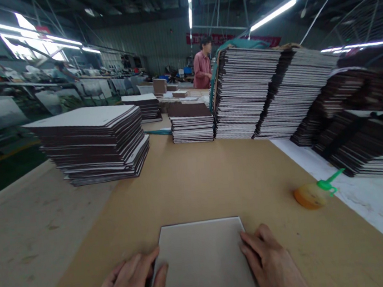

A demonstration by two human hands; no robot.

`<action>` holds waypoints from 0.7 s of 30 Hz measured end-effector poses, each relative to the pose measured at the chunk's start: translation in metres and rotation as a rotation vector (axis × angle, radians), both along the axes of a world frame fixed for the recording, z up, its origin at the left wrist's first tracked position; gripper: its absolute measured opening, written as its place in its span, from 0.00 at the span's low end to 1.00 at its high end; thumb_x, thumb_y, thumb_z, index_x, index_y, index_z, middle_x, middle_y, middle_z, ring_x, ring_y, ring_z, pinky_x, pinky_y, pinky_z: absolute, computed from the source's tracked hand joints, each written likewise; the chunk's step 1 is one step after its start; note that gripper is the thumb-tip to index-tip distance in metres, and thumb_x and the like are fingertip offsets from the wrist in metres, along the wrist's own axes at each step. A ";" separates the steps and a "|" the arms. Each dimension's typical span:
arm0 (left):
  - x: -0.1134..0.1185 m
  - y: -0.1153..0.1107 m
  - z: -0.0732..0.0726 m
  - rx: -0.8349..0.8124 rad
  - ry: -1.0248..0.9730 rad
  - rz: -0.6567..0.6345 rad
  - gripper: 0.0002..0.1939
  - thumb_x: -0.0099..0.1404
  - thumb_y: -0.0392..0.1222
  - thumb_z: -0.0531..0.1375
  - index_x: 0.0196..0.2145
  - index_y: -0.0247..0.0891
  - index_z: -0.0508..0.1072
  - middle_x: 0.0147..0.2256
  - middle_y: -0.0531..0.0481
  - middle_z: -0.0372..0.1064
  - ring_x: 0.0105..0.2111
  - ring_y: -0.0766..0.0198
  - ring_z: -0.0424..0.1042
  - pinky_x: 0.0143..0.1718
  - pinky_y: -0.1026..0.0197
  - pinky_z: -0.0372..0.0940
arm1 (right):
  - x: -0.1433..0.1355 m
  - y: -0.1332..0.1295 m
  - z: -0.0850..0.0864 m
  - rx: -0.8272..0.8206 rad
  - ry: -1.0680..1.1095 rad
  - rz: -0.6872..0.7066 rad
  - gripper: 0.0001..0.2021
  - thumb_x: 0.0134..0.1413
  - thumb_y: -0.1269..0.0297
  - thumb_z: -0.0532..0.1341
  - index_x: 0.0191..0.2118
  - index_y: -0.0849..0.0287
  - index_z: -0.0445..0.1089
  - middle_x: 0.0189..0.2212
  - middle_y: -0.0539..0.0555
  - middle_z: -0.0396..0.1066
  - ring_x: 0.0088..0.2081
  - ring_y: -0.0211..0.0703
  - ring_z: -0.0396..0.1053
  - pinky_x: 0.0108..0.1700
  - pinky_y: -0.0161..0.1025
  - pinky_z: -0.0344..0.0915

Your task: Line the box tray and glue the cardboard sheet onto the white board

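Observation:
A flat grey-beige board (204, 261) with a thin dark and white rim lies on the brown table covering at the bottom middle. Its near end runs out of the picture. My left hand (134, 282) grips the left edge, thumb on top and fingers along the side. On the opposite edge, my right hand (270, 260) holds with its fingertips and thumb close together. Both hands rest low, near the table. To the right of my right hand, a squeeze bottle (311, 195) with amber liquid and a green spout lies tipped on its side.
A stack of dark-edged boards (99, 144) stands at the left, a lower stack (191, 123) straight ahead. Tall piles (247, 92) rise at the back right, with more leaning bundles (362, 143) beside them. A person in a pink shirt (201, 69) stands beyond.

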State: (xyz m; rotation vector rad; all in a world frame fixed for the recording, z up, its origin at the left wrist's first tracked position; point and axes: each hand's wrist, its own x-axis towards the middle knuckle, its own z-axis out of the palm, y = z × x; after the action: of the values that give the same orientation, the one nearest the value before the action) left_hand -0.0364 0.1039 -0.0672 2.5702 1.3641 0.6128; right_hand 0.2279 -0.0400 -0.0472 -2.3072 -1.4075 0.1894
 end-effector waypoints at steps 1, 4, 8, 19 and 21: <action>0.001 -0.001 0.002 -0.002 -0.003 0.009 0.18 0.67 0.53 0.55 0.51 0.45 0.68 0.39 0.51 0.72 0.40 0.57 0.71 0.45 0.48 0.60 | -0.002 0.000 0.000 0.008 -0.079 0.033 0.17 0.65 0.62 0.45 0.41 0.53 0.72 0.37 0.56 0.64 0.28 0.41 0.71 0.35 0.44 0.74; 0.004 -0.001 0.008 0.149 -0.015 -0.024 0.18 0.67 0.47 0.54 0.54 0.46 0.65 0.42 0.48 0.70 0.41 0.56 0.69 0.42 0.51 0.60 | -0.010 0.002 0.002 0.044 -0.319 0.236 0.18 0.56 0.76 0.54 0.48 0.51 0.71 0.37 0.56 0.68 0.33 0.44 0.73 0.32 0.39 0.75; 0.013 -0.005 0.021 0.308 0.035 -0.318 0.22 0.60 0.29 0.52 0.46 0.52 0.70 0.43 0.58 0.72 0.43 0.61 0.69 0.51 0.48 0.52 | -0.020 0.007 0.007 0.021 -0.525 0.324 0.28 0.44 0.82 0.58 0.53 0.54 0.69 0.39 0.56 0.71 0.37 0.52 0.74 0.29 0.43 0.77; 0.068 -0.067 0.054 -0.136 0.347 -0.488 0.26 0.63 0.55 0.59 0.58 0.51 0.64 0.61 0.45 0.61 0.59 0.39 0.60 0.57 0.32 0.59 | 0.000 -0.018 0.009 0.014 0.023 0.399 0.21 0.60 0.74 0.49 0.54 0.53 0.69 0.50 0.59 0.67 0.51 0.49 0.67 0.53 0.50 0.70; 0.065 -0.066 0.057 -0.141 0.333 -0.477 0.26 0.61 0.52 0.62 0.57 0.52 0.66 0.60 0.47 0.62 0.59 0.43 0.60 0.58 0.35 0.60 | 0.026 -0.034 0.015 0.132 0.227 0.267 0.16 0.64 0.61 0.50 0.52 0.53 0.69 0.51 0.57 0.66 0.52 0.46 0.66 0.55 0.45 0.68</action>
State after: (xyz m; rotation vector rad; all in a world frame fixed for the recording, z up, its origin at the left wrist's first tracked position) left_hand 0.0290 0.0384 -0.0103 2.8109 0.7697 0.0102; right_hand 0.2536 -0.0741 -0.0321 -1.9206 -1.5536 0.4113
